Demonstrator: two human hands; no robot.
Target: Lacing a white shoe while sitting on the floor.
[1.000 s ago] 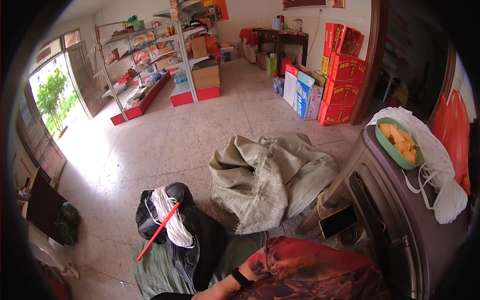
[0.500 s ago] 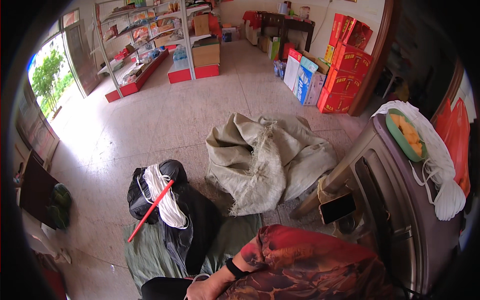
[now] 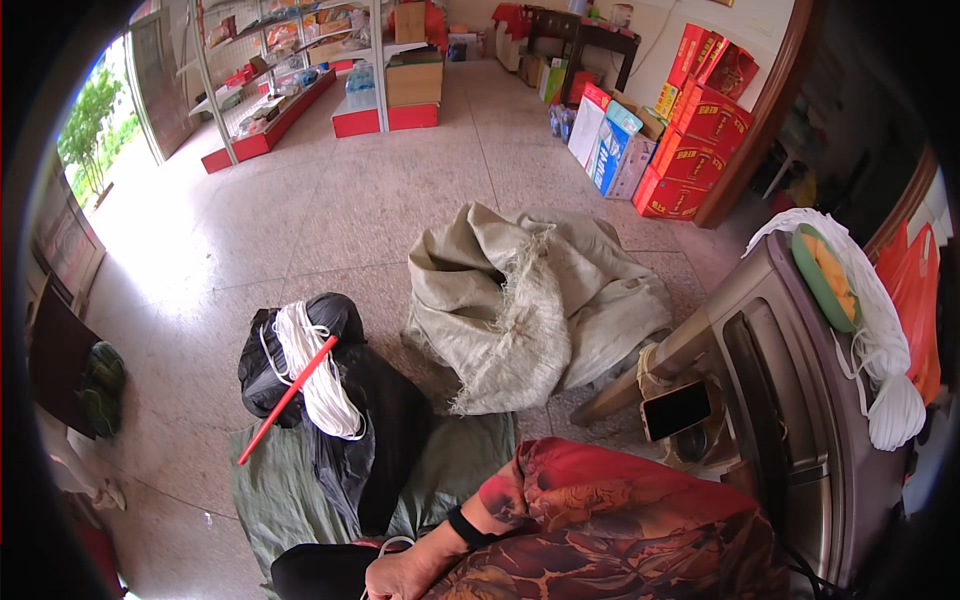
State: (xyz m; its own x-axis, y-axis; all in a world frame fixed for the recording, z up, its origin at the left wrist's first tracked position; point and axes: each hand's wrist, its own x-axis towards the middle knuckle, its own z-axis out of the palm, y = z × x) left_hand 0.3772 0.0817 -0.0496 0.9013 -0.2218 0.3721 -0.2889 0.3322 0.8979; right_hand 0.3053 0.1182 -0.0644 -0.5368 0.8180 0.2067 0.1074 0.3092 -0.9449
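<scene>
At the lower edge my right hand (image 3: 398, 574) is closed, with a black band on its wrist and a patterned red sleeve behind it. A thin white cord (image 3: 396, 543) loops out of its fist; the rest of the cord is hidden. My left hand is out of sight. Ahead of the right hand, a black plastic bag (image 3: 375, 440) lies on a green woven sheet (image 3: 270, 490). A hank of white cord (image 3: 325, 390) rests on that bag, and a red stick (image 3: 285, 405) lies slantwise across the hank.
A crumpled beige woven sack (image 3: 525, 320) lies on the floor ahead. To the right stands a brown stool-like piece (image 3: 790, 330) bearing white cord (image 3: 880, 330) and a green dish (image 3: 825, 275); a phone (image 3: 676, 411) sits lower. Red boxes (image 3: 695, 150) and shelves (image 3: 290, 80) stand farther off.
The view has tilted slightly, so the room sits a little higher in the picture. My right hand stays closed and has shifted only slightly to the left; the bag, stick and sack lie as before.
</scene>
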